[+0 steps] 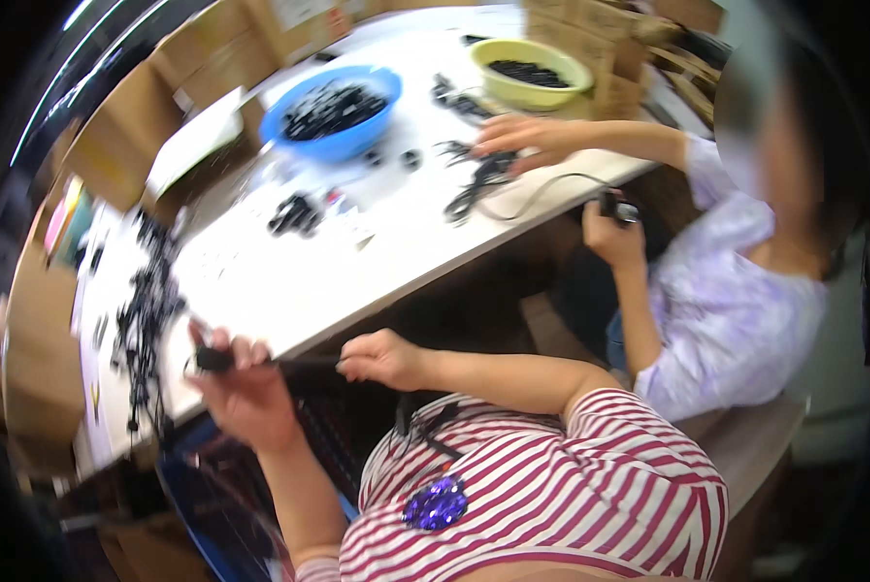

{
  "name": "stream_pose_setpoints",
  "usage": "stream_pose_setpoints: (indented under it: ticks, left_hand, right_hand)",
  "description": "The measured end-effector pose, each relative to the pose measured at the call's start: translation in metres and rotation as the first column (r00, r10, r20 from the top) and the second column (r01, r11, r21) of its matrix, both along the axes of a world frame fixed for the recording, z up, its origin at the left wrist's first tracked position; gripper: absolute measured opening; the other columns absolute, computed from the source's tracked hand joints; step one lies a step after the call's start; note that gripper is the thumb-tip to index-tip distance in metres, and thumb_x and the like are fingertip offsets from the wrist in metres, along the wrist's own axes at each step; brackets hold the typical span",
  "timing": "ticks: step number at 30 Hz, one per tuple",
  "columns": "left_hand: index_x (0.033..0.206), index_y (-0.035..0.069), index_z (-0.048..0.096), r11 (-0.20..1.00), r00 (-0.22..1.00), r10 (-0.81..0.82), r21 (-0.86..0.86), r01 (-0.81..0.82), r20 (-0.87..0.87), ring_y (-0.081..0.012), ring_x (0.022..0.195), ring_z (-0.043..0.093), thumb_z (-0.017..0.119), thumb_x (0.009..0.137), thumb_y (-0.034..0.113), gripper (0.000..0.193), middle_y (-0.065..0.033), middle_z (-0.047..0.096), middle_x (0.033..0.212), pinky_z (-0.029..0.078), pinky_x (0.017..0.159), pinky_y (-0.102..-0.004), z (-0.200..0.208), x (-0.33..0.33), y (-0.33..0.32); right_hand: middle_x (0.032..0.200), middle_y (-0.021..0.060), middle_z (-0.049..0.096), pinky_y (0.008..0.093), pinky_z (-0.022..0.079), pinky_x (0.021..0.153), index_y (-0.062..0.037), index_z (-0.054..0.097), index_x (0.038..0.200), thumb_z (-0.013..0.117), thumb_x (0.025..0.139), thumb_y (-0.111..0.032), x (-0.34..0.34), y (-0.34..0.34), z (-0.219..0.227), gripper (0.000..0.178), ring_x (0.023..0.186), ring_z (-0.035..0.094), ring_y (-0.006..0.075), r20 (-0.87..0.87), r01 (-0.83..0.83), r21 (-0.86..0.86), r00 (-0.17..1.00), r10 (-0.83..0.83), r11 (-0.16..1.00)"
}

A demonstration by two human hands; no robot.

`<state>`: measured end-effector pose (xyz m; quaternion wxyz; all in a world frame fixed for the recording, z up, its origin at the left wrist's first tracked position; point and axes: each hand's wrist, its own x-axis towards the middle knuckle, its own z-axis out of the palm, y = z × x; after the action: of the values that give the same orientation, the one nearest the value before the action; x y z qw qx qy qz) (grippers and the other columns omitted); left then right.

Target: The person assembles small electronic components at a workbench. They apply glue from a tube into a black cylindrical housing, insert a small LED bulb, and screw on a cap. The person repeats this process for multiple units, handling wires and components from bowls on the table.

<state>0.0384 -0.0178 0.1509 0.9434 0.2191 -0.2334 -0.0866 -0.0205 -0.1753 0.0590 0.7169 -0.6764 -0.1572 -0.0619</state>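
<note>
My left hand is at the table's near edge, fingers curled round a small black piece with a rounded end. Its exact kind is blurred. A dark length of black cable seems to run from there toward my right hand, whose fingers are pinched together on its end. More thin black cable hangs below my right hand against the striped shirt. Close by on the left, a tangled heap of black cables lies along the table and droops over its edge.
Across the white table stand a blue basin and a yellow basin, both holding black parts. A small black pile lies mid-table. At right, a co-worker handles black cables. Cardboard boxes line the far side.
</note>
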Motion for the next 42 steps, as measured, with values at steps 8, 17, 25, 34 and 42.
stream_pose_setpoints:
  ticks: [8, 17, 25, 34, 42]
  left_hand:
    - [0.132, 0.005, 0.030, 0.954, 0.976, 0.214, 0.208, -0.217, 0.037, -0.0131, 0.075, 0.050, 0.049, 0.090, 0.034, 0.055, -0.0081, 0.051, 0.103, 0.042, 0.071, -0.0255, -0.002, -0.019, -0.008]
    - [0.115, -0.004, 0.046, 0.879, 0.994, 0.007, 0.473, -0.058, 0.108, -0.0080, 0.055, 0.041, 0.054, 0.087, 0.021, 0.039, -0.0078, 0.059, 0.076, 0.035, 0.053, -0.0208, -0.026, -0.025, 0.009]
    - [0.086, 0.002, 0.060, 0.626, 0.994, -0.083, 0.779, 0.000, 0.067, -0.0055, 0.048, 0.042, 0.060, 0.083, 0.023, 0.021, -0.0043, 0.057, 0.062, 0.032, 0.045, -0.0186, -0.044, -0.034, 0.010]
    - [0.086, 0.003, 0.063, 0.592, 0.962, 0.044, 0.768, -0.243, 0.270, -0.0076, 0.055, 0.053, 0.061, 0.077, 0.011, 0.012, -0.0020, 0.056, 0.061, 0.042, 0.051, -0.0213, -0.051, -0.048, -0.007]
    - [0.086, 0.004, 0.061, 0.663, 0.951, 0.223, 0.681, -0.311, 0.217, -0.0061, 0.056, 0.049, 0.060, 0.081, 0.013, 0.011, -0.0010, 0.053, 0.062, 0.039, 0.050, -0.0210, -0.046, -0.052, 0.004]
  right_hand:
    - [0.065, 0.0003, 0.054, 0.0222, 0.041, 0.060, -0.0052, 0.055, 0.071, 0.052, 0.088, -0.026, -0.004, -0.002, -0.007, 0.028, 0.063, 0.049, 0.0059, -0.075, -0.081, 0.115, 0.993, 0.090, 0.990]
    - [0.098, 0.0135, 0.056, 0.0313, 0.045, 0.078, -0.0030, 0.053, 0.109, 0.064, 0.077, -0.016, -0.017, -0.005, 0.080, 0.036, 0.090, 0.056, 0.0230, 0.274, 0.245, -0.346, 0.950, -0.152, 0.906]
    - [0.080, 0.0052, 0.059, 0.0245, 0.042, 0.064, -0.0002, 0.059, 0.106, 0.067, 0.073, -0.010, 0.006, -0.015, 0.117, 0.035, 0.069, 0.052, 0.0122, 0.142, -0.019, -0.584, 0.982, 0.125, 0.812]
    - [0.065, 0.0038, 0.057, 0.0222, 0.038, 0.049, 0.0014, 0.058, 0.090, 0.063, 0.078, -0.014, -0.017, 0.004, 0.125, 0.020, 0.055, 0.050, 0.0083, 0.085, 0.137, -0.710, 0.990, -0.109, 0.691]
    - [0.089, 0.0065, 0.060, 0.0214, 0.042, 0.062, 0.0005, 0.055, 0.104, 0.066, 0.073, -0.012, 0.001, 0.011, 0.105, 0.035, 0.072, 0.054, 0.0097, 0.126, 0.137, -0.566, 0.989, -0.080, 0.813]
